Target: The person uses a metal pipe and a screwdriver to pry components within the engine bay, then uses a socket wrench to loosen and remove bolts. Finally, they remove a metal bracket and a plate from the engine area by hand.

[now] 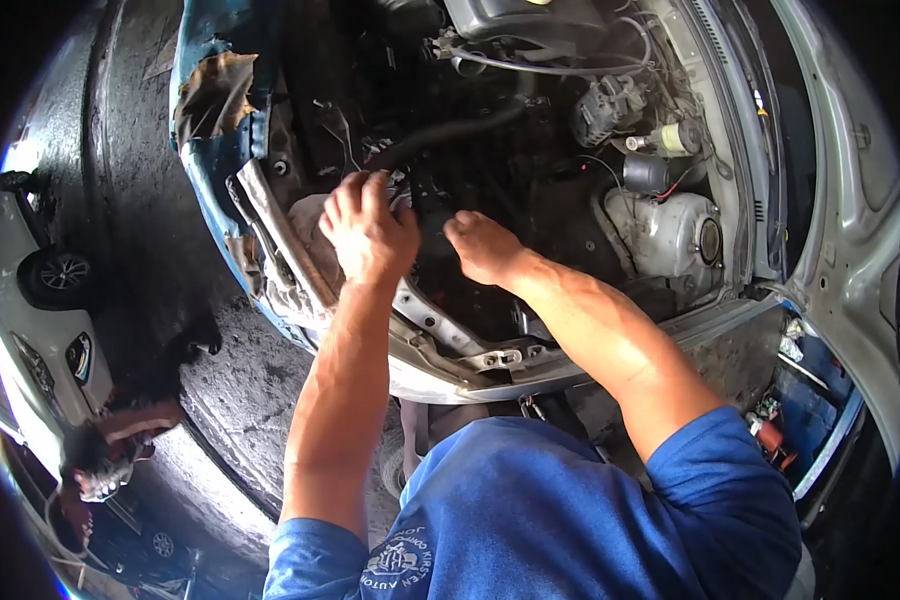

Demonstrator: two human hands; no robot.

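Both my hands reach over the front of a car's open engine bay. My left hand [370,230] is bent over the area behind the front panel, its fingers curled and their tips turned down out of sight. A small shiny piece shows beside its thumb, and what it grips cannot be made out. Just to the right, my right hand [485,248] is closed, thumb and fingers pressed together above the dark bay. Anything in that pinch is too small or hidden to name. A dark hose [460,130] runs beyond both hands. The pale metal front crossmember [435,325] lies nearer my body.
On the right are a white strut tower [670,235], a dark cylinder [647,174] and a brake fluid reservoir [682,137]. An open door [855,150] stands at far right. The torn blue bumper [195,130] borders the left. Another person [105,460] is at lower left, near a white car [45,330].
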